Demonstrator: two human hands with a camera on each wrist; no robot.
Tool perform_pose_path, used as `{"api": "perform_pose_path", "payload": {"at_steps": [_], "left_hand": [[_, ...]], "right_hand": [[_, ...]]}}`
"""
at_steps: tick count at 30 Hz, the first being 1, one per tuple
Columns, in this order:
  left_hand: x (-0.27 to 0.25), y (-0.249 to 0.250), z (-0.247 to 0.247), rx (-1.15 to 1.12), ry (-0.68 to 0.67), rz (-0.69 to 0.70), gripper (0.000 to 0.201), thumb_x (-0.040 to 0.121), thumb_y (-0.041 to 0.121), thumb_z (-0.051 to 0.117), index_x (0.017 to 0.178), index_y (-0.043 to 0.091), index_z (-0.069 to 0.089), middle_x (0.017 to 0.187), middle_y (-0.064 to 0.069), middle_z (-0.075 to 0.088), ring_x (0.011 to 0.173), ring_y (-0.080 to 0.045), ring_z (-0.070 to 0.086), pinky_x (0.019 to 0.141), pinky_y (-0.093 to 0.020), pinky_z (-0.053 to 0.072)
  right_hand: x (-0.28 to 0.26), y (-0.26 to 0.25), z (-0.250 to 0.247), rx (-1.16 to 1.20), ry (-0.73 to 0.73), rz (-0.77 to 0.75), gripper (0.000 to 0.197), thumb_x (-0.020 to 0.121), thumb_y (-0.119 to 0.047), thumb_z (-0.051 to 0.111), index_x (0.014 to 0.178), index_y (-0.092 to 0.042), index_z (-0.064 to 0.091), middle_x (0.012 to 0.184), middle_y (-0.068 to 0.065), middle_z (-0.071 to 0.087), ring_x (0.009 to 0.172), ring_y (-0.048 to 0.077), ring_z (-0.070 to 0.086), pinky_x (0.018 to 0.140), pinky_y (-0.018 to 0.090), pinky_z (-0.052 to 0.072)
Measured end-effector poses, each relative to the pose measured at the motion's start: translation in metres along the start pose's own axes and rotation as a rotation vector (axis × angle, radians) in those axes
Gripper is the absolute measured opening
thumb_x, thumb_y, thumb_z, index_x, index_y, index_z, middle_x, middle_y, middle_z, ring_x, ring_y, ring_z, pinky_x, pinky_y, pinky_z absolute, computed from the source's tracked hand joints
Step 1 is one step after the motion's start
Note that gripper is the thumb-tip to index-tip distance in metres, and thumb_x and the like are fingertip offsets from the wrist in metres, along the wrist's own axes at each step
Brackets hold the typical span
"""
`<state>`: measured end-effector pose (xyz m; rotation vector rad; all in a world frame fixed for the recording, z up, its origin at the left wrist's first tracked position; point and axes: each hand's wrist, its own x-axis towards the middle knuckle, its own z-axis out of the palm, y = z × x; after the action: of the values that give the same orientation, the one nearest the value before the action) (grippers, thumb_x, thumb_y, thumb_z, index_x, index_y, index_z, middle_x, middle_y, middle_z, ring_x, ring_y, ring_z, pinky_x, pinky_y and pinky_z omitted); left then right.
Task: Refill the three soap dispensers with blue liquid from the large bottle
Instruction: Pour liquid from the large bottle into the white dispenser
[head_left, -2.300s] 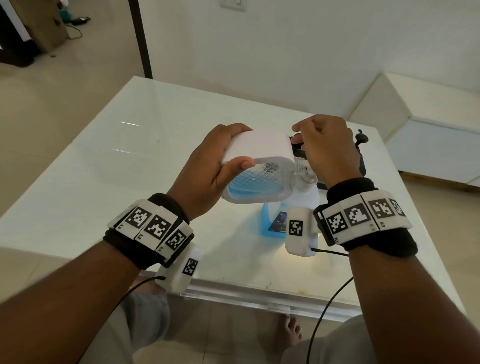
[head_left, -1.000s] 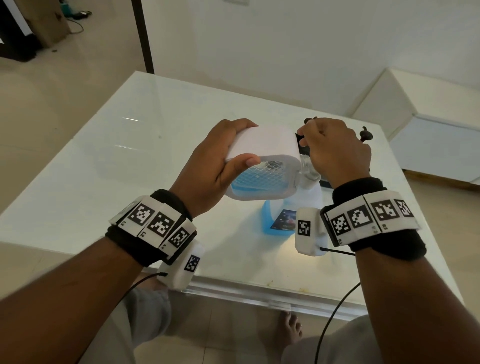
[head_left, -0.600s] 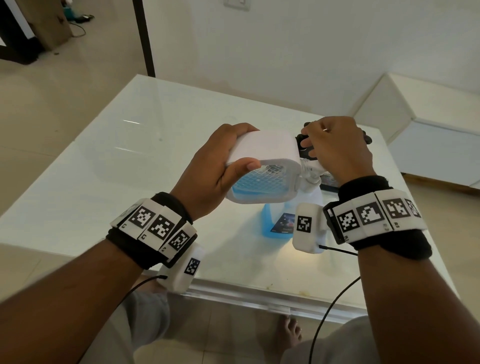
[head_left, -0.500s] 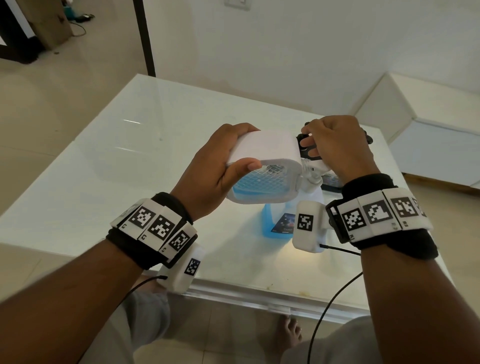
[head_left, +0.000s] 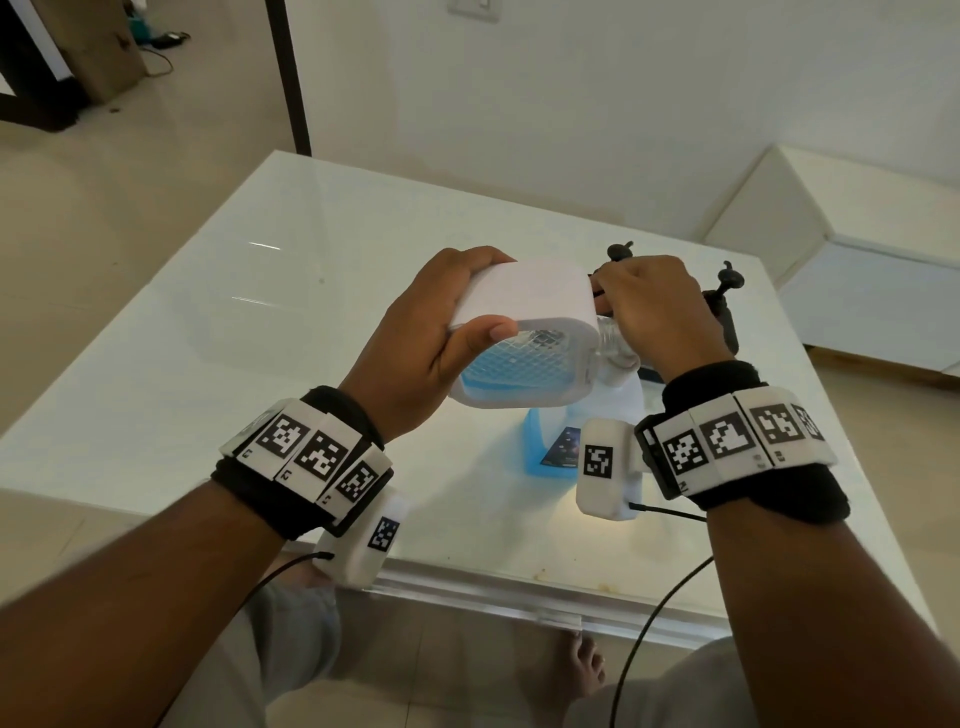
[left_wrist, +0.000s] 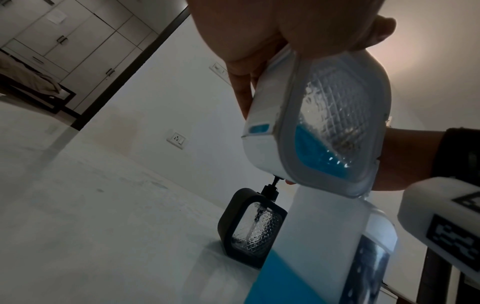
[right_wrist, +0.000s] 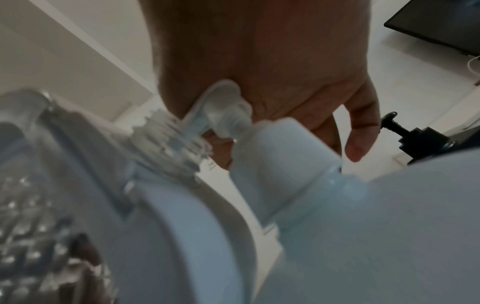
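My left hand grips a white soap dispenser above the table, tipped on its side with its neck to the right. Through its clear textured window I see blue liquid pooled in the lower part. My right hand is curled at the neck and pinches the white pump cap, which sits just off the clear threaded neck. The large bottle, partly full of blue liquid and with its white cap on, stands right below the dispenser.
Two black soap dispensers stand behind my right hand; their pump tops show above it, and one body looks without blue liquid. The glossy white table ends close to my knees. A low white cabinet is at the right.
My right hand has kept shifting and turning at the dispenser's neck. The left hand has held the tipped dispenser in about the same place over the large bottle.
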<state>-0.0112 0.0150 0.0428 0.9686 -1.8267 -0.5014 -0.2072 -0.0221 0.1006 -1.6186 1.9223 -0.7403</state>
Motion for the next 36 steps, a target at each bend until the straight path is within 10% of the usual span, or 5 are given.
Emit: {"api": "perform_pose_path", "payload": {"at_steps": [13,18,27,36], "left_hand": [[0.000,0.001,0.001,-0.001,0.000,-0.015,0.078,0.089,0.070,0.029,0.131,0.006,0.045,0.119,0.004,0.050,0.105,0.006,0.047,0.089,-0.007,0.037],[0.002,0.002,0.002,-0.012,0.002,-0.023,0.080,0.088,0.072,0.029,0.132,0.007,0.044,0.120,0.005,0.049,0.105,0.005,0.048,0.088,-0.006,0.038],[0.001,0.002,0.000,-0.009,-0.008,-0.026,0.077,0.089,0.070,0.030,0.132,0.009,0.044,0.120,0.005,0.049,0.106,0.005,0.048,0.088,-0.007,0.038],[0.001,0.003,0.001,-0.015,-0.010,-0.028,0.081,0.087,0.073,0.029,0.132,0.007,0.044,0.121,0.004,0.049,0.106,0.006,0.047,0.090,-0.006,0.037]], "right_hand": [[0.008,0.004,0.000,0.090,-0.049,0.070,0.030,0.085,-0.030,0.044,0.088,-0.019,0.072,0.084,-0.002,0.073,0.086,0.018,0.067,0.093,0.044,0.050],[0.012,0.007,0.003,0.114,-0.056,0.066,0.028,0.090,-0.022,0.045,0.064,-0.023,0.055,0.048,-0.014,0.056,0.058,0.010,0.048,0.062,0.030,0.037],[0.013,0.007,0.003,0.192,0.034,0.009,0.036,0.075,-0.041,0.045,0.079,-0.019,0.073,0.073,-0.004,0.074,0.080,0.023,0.071,0.089,0.052,0.053],[0.017,0.006,-0.006,0.273,-0.045,0.039,0.029,0.091,-0.020,0.046,0.100,-0.009,0.072,0.081,0.006,0.074,0.083,0.022,0.070,0.083,0.033,0.057]]}}
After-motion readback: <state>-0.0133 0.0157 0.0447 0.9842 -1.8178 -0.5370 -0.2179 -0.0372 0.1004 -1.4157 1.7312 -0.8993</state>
